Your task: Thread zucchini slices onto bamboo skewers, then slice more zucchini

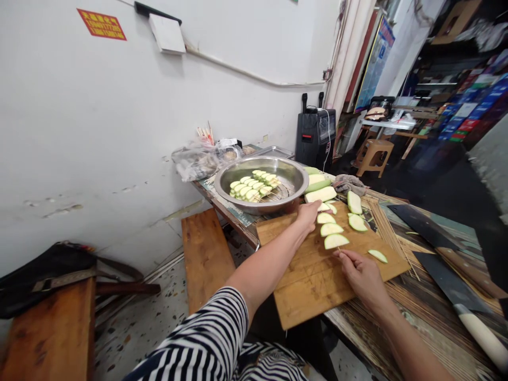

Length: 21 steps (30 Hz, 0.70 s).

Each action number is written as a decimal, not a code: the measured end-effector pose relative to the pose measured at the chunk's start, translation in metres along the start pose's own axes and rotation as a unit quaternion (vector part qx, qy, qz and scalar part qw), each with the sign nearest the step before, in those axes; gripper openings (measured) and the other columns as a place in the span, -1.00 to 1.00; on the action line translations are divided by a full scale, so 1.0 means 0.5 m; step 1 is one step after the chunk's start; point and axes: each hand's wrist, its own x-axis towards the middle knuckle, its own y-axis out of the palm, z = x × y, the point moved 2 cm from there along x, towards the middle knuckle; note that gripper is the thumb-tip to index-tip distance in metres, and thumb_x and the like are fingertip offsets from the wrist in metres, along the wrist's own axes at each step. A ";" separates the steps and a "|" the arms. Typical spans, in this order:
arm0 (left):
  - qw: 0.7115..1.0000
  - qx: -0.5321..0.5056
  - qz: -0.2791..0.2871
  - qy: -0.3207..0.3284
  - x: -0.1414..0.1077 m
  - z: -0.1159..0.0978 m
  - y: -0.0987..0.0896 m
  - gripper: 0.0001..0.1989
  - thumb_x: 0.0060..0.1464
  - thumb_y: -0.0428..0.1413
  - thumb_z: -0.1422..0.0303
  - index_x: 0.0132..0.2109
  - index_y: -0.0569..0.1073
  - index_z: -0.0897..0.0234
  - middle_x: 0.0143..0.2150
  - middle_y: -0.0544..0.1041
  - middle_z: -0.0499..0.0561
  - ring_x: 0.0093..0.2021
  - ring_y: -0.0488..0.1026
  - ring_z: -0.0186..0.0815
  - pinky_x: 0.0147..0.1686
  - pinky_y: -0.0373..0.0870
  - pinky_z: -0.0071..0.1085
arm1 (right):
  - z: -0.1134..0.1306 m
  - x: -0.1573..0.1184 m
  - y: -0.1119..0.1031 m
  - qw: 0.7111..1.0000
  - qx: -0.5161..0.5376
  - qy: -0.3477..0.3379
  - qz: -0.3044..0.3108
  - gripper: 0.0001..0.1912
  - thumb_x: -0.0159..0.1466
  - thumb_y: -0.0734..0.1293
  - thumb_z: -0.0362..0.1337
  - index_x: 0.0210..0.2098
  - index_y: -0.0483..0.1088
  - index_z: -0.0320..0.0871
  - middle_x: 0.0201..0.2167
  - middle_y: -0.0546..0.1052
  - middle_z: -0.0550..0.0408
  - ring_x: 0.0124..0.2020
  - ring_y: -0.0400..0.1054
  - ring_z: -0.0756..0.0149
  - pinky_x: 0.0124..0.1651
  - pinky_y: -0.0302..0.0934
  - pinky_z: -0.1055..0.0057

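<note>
My right hand (362,275) is closed in a pinch on the near end of a thin bamboo skewer (338,248). Several half-round zucchini slices (332,229), pale with green rims, are threaded along it above the wooden cutting board (305,288). At the skewer's far end my left hand (308,217) pinches another zucchini slice (323,207); its fingertips are partly hidden. Loose on the board lie a thin slice (377,256) and, farther back, a few larger cut pieces (357,222). Beyond the left hand, a steel basin (291,198) holds stacked zucchini skewers (252,186).
Two cleavers (448,278) lie on the table to the right, near a bundle of bare skewers (383,225). Halved zucchini (319,194) and a grey cloth (350,184) sit behind the board. A black speaker (313,135) stands past the basin; a wooden bench (206,259) is at left.
</note>
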 end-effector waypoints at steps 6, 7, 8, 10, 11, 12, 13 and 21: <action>1.000 0.001 -0.004 0.001 0.000 0.002 0.000 -0.87 0.09 0.03 0.54 -0.37 0.45 0.46 -0.56 0.49 0.08 -0.52 0.51 -0.27 -0.49 0.45 -0.43 | 0.001 0.000 -0.001 1.000 -0.001 -0.010 -0.002 -0.61 0.16 0.22 -0.02 -0.35 0.53 -0.18 -0.59 0.52 0.03 -0.48 0.41 0.17 -0.45 0.28 0.34; 1.000 0.001 -0.004 0.001 0.000 0.003 0.000 -0.87 0.09 0.03 0.54 -0.38 0.44 0.46 -0.56 0.49 0.08 -0.52 0.51 -0.28 -0.48 0.45 -0.44 | 0.001 0.000 -0.001 1.000 -0.003 -0.012 -0.003 -0.61 0.16 0.22 -0.02 -0.35 0.53 -0.18 -0.59 0.52 0.04 -0.49 0.41 0.18 -0.45 0.27 0.35; 1.000 0.001 -0.005 0.000 0.000 0.003 0.000 -0.88 0.09 0.03 0.54 -0.38 0.44 0.45 -0.56 0.48 0.07 -0.52 0.51 -0.28 -0.47 0.45 -0.44 | 0.001 0.000 -0.001 1.000 -0.003 -0.014 -0.005 -0.61 0.16 0.22 -0.02 -0.36 0.53 -0.18 -0.59 0.52 0.03 -0.48 0.41 0.18 -0.45 0.27 0.35; 1.000 -0.001 -0.005 0.001 0.000 0.004 0.000 -0.88 0.08 0.04 0.55 -0.40 0.43 0.45 -0.56 0.48 0.07 -0.53 0.50 -0.28 -0.46 0.45 -0.42 | 0.001 0.001 -0.001 1.000 -0.006 -0.017 -0.006 -0.61 0.16 0.21 -0.02 -0.36 0.52 -0.18 -0.56 0.54 0.02 -0.46 0.42 0.17 -0.43 0.28 0.34; 1.000 -0.002 -0.005 0.001 0.000 0.005 0.000 -0.88 0.07 0.04 0.55 -0.40 0.43 0.46 -0.55 0.48 0.08 -0.54 0.50 -0.28 -0.46 0.46 -0.41 | 0.001 0.001 -0.001 1.000 -0.008 -0.018 -0.005 -0.61 0.16 0.21 -0.03 -0.36 0.52 -0.18 -0.54 0.54 0.01 -0.45 0.42 0.17 -0.42 0.28 0.34; 1.000 -0.004 -0.005 0.003 0.001 0.006 0.000 -0.87 0.07 0.04 0.55 -0.41 0.43 0.46 -0.55 0.48 0.08 -0.55 0.50 -0.28 -0.45 0.46 -0.40 | 0.000 0.002 -0.001 1.000 -0.011 -0.017 -0.004 -0.61 0.15 0.21 -0.03 -0.36 0.52 -0.19 -0.53 0.55 0.01 -0.45 0.42 0.17 -0.41 0.28 0.34; 1.000 -0.005 -0.005 0.004 0.001 0.007 0.000 -0.87 0.07 0.03 0.55 -0.42 0.42 0.46 -0.56 0.48 0.07 -0.56 0.49 -0.29 -0.45 0.46 -0.39 | -0.001 0.002 -0.001 1.000 -0.015 -0.014 -0.002 -0.61 0.15 0.21 -0.03 -0.35 0.52 -0.20 -0.53 0.54 0.01 -0.45 0.42 0.17 -0.41 0.28 0.34; 1.000 -0.007 -0.013 0.004 0.008 0.012 -0.001 -0.88 0.07 0.03 0.56 -0.41 0.42 0.46 -0.56 0.48 0.06 -0.58 0.49 -0.29 -0.46 0.47 -0.37 | 0.000 0.002 0.000 1.000 -0.019 0.015 0.007 -0.59 0.14 0.19 -0.04 -0.33 0.52 -0.22 -0.54 0.55 0.00 -0.48 0.41 0.17 -0.37 0.28 0.31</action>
